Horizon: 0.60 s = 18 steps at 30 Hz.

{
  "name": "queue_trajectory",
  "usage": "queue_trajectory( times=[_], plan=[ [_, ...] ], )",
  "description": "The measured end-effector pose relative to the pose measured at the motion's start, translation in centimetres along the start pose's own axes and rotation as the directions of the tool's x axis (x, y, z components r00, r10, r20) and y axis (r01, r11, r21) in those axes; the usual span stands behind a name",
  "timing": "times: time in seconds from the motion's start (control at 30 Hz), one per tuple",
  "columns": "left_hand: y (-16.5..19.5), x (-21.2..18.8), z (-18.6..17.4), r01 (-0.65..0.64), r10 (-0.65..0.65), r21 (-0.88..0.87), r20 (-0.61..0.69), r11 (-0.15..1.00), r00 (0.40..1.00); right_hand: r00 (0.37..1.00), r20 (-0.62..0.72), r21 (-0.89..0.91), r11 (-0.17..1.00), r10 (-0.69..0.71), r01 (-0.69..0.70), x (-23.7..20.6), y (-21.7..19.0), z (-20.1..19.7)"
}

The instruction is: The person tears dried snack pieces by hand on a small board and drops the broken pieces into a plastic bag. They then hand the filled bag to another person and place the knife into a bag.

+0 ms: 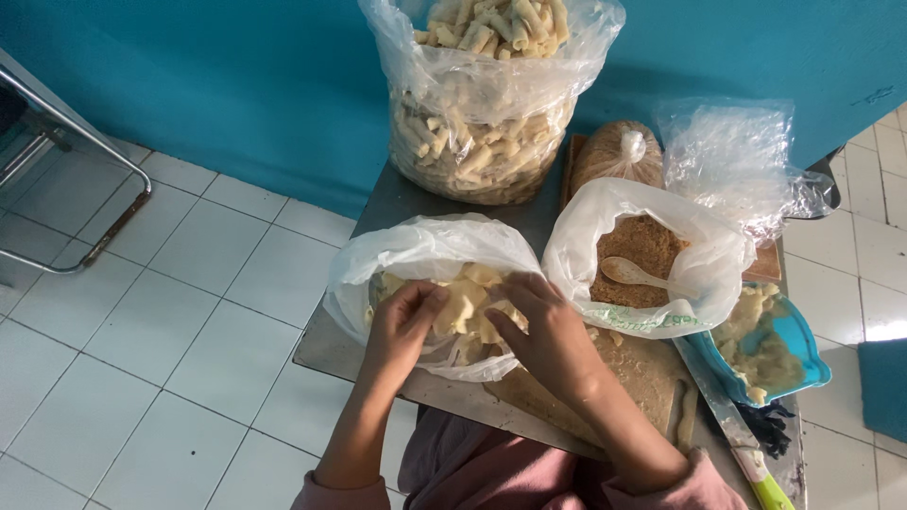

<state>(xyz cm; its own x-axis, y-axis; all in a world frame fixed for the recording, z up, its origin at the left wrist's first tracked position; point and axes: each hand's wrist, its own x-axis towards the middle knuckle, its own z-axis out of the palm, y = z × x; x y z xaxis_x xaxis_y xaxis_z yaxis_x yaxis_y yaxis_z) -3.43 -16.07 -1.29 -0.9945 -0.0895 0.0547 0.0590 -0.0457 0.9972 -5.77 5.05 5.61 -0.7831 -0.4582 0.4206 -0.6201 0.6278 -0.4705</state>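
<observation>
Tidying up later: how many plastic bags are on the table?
5: big clear plastic bag of tubes at back, tied brown-crumb bag, empty crumpled bag, open white crumb bag, white bag under both hands.

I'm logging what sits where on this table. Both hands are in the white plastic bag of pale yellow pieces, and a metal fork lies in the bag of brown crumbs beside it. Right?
Not quite. In the head view, a pale wooden spoon, not a metal fork, lies in the white plastic bag of brown crumbs. The rest holds: the left hand and right hand are both in the white plastic bag of pale yellow pieces.

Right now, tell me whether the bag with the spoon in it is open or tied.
Open. The white bag gapes with its mouth spread, showing brown crumbs and the spoon.
</observation>
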Motion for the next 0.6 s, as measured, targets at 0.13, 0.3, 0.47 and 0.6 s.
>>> queue_trajectory(
  times=[0.13,0.3,0.47,0.6],
  plan=[
    [-0.2,-0.2,-0.1,0.100,-0.087,-0.142,0.092,0.985,0.992,0.967,0.203,0.365,0.904,0.154,-0.221,1.0,-1.6,1.2],
    [0.8,-0.2,-0.9,0.191,-0.155,-0.275,0.149,0.942,0.977,0.896,0.362,0.592,0.678,0.257,-0.434,0.9,0.7,1.3],
    [1.5,-1.0,-0.8,0.277,-0.196,-0.551,0.203,0.787,0.959,0.831,0.448,0.761,0.347,0.330,-0.548,-1.0,2.5,0.9],
    [1.3,-1.6,1.0,0.234,-0.224,-0.536,0.085,0.811,0.971,0.853,0.383,0.885,0.123,0.354,-0.448,-2.4,2.5,0.2]
  ],
)
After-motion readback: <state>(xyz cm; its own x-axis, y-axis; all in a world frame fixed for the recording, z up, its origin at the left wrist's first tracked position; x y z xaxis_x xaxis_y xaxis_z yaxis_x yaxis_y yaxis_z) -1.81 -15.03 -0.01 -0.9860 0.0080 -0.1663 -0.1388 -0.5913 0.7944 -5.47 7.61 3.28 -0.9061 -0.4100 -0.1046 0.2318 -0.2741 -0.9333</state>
